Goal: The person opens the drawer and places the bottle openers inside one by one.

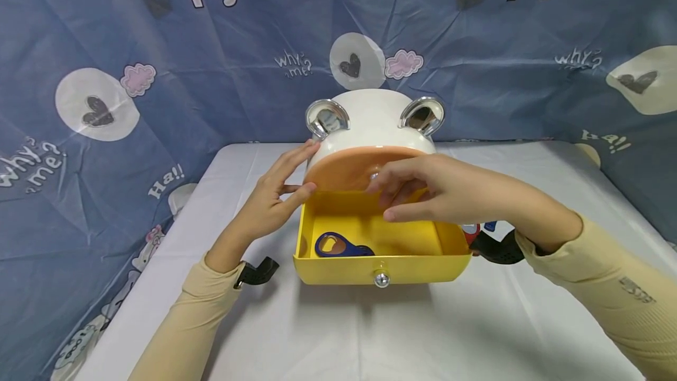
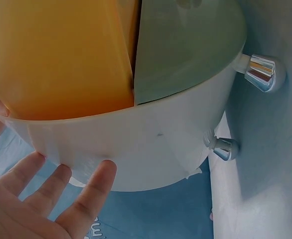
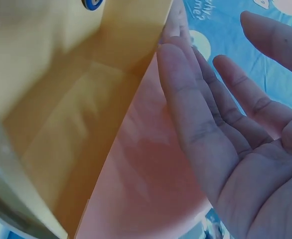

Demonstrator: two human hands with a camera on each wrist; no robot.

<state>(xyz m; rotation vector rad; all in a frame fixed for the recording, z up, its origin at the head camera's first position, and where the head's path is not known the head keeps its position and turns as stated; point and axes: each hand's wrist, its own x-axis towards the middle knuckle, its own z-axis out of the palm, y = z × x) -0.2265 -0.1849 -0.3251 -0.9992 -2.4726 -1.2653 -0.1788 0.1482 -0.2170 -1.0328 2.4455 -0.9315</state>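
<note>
A white rounded storage box (image 1: 370, 112) with two chrome ear-like loops stands at the middle of the table. Its lower yellow drawer (image 1: 378, 270) is pulled out, and a blue bottle opener (image 1: 344, 246) lies inside at the left. Above the drawer is an orange-pink front panel (image 1: 338, 172) with a small chrome knob, partly behind my right fingers. My left hand (image 1: 272, 196) rests its extended fingertips against the box's left side, also seen in the left wrist view. Over the drawer hovers my right hand (image 1: 428, 187), fingers loosely bent and holding nothing.
Partly hidden beside the drawer's right side lie a red item (image 1: 470, 230) and a small blue item (image 1: 490, 226). A white cloth (image 1: 359, 334) covers the table. Behind hangs a blue printed curtain (image 1: 254, 28). Chrome knobs (image 2: 263, 73) jut from the box front.
</note>
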